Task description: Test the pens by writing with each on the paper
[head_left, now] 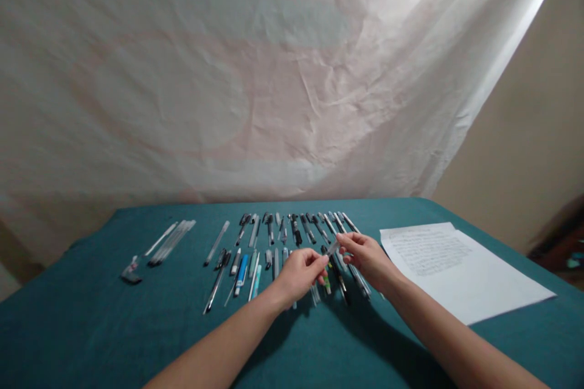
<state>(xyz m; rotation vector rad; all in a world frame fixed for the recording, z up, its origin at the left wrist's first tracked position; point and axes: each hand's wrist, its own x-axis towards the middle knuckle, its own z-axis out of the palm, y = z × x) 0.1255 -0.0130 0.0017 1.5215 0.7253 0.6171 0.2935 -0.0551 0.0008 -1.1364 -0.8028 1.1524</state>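
Between my two hands is a small, clear plastic pen piece, tilted up toward the right. The fingertips of my left hand pinch its lower end. My right hand grips the upper end between thumb and fingers. Whether it is a cap or part of a barrel is too small to tell. Below the hands, pens and pen parts lie in two rows, some partly hidden by my fingers. Among them are a blue pen and a black pen.
At the left lie several clear tubes and a small clear bag with dark contents. White paper sheets, one with handwriting, rest at the right. A green cloth covers the table; a pale sheet hangs behind it.
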